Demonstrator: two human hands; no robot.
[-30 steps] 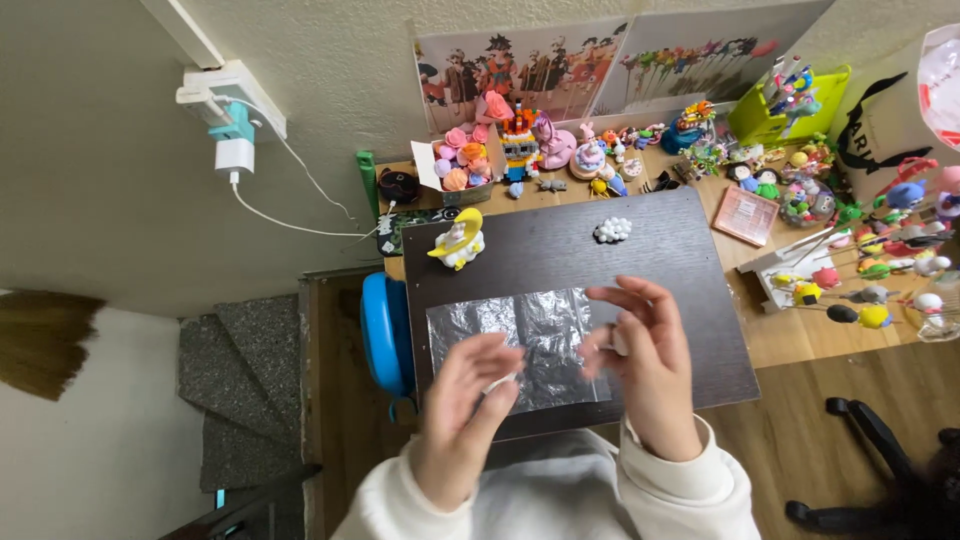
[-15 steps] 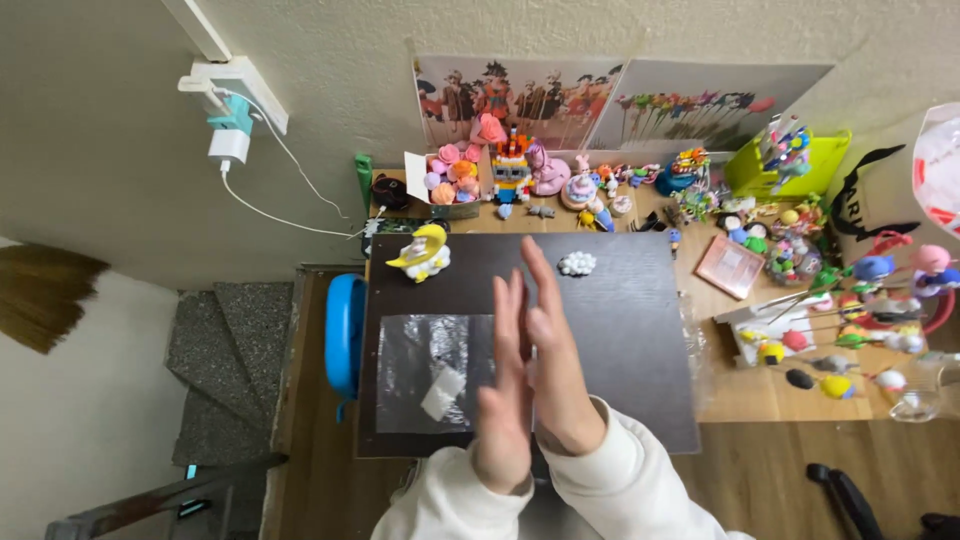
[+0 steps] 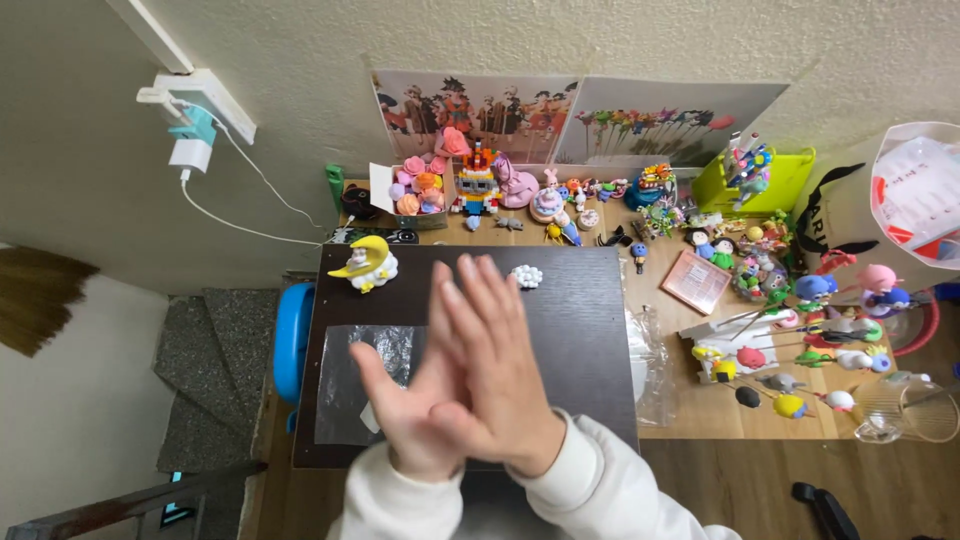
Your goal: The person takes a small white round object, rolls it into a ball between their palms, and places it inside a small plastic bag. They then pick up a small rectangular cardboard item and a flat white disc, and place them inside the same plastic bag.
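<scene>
With the left hand (image 3: 420, 420) and right hand (image 3: 495, 370) pressed palm to palm above the dark mat (image 3: 580, 330), kneading appears underway; whether clay sits between them cannot be told. The clear plastic sheet (image 3: 365, 385) lies on the mat's left part.

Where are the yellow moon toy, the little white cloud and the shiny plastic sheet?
yellow moon toy (image 3: 366, 263), head view, on its middle.
white cloud (image 3: 526, 276), head view, on its centre.
plastic sheet (image 3: 352, 392), head view, on its bare left part.

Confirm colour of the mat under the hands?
Dark brown, nearly black mat, with a clear plastic sheet lying on its left side. Head view, the only one.
</scene>
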